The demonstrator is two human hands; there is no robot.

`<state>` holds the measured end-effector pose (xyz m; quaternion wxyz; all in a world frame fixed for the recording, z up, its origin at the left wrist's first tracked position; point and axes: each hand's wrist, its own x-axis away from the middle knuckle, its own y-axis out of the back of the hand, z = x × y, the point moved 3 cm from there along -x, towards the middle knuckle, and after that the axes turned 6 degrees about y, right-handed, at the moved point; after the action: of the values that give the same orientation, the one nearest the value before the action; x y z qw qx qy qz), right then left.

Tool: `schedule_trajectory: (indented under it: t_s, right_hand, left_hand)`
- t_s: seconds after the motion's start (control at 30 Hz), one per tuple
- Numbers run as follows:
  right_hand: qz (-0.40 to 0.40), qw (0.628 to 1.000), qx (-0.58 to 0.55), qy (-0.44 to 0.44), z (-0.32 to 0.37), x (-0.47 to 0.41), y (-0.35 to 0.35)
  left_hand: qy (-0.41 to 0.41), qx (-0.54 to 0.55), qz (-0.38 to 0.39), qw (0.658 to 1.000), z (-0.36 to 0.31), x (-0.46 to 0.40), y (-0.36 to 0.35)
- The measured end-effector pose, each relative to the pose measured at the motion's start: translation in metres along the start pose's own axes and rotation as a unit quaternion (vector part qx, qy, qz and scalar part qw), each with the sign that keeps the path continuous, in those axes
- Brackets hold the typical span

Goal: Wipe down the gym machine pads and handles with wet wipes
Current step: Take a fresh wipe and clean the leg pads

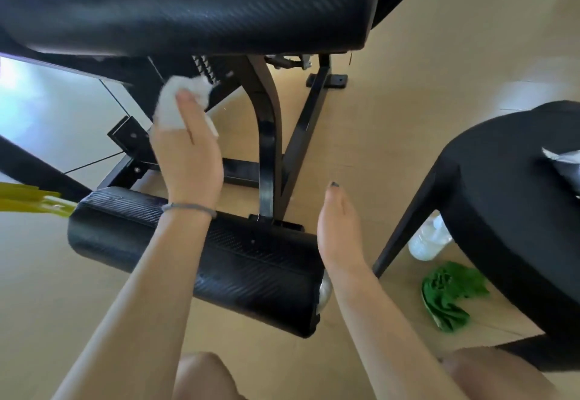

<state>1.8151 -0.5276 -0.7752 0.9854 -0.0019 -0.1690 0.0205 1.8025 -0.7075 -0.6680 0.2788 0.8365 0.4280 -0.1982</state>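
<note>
- A person's bare knees [204, 377] are showing at the bottom edge of the head view, above a tan floor [408, 70].
- The right hand [340, 227] is hovering edge-on just beside the right end of the black roller pad [194, 258], fingers straight and held together, gripping nothing; whether it is touching the pad cannot be told.
- The roller pad is lying crosswise in front of the knees, its carbon-weave cover catching the light and a silver end cap [324, 289] showing at its right end.
- The left forearm, a thin grey bracelet [188, 208] on its wrist, is crossing over the roller pad.
- The left hand [188, 151] is reaching up beyond the pad toward the machine's black frame [266, 136], its fingers curling round a crumpled white wet wipe [182, 98] that is bunching over the fingertips below the seat.
- The large black seat pad [188, 4] is filling the top of the view, well above the roller.
- At the right, a black chair [508, 198] is standing with a silvery packet [565, 167] on its seat.
- A clear plastic bottle [430, 239] and a crumpled green cloth [448, 293] are lying on the floor under the chair.
- A yellow-green object [31, 202] is entering from the left edge, blurred.
</note>
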Motion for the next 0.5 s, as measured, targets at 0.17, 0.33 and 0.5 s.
schedule_trajectory:
  t_s: [0.17, 0.33, 0.5]
  right_hand:
    - [0.039, 0.990, 0.082, -0.107, -0.024, 0.001, -0.006]
    - [-0.002, 0.991, 0.087, -0.103, -0.031, -0.005, -0.011]
    - [-0.033, 0.990, 0.061, -0.124, -0.034, -0.006, -0.010]
  left_hand:
    - [-0.078, -0.171, 0.458, 0.869, 0.031, 0.089, 0.017]
    - [-0.146, -0.212, 0.486, 0.835, 0.066, 0.112, 0.041]
    - [-0.129, -0.286, 0.369, 0.875, 0.100, 0.074, 0.062]
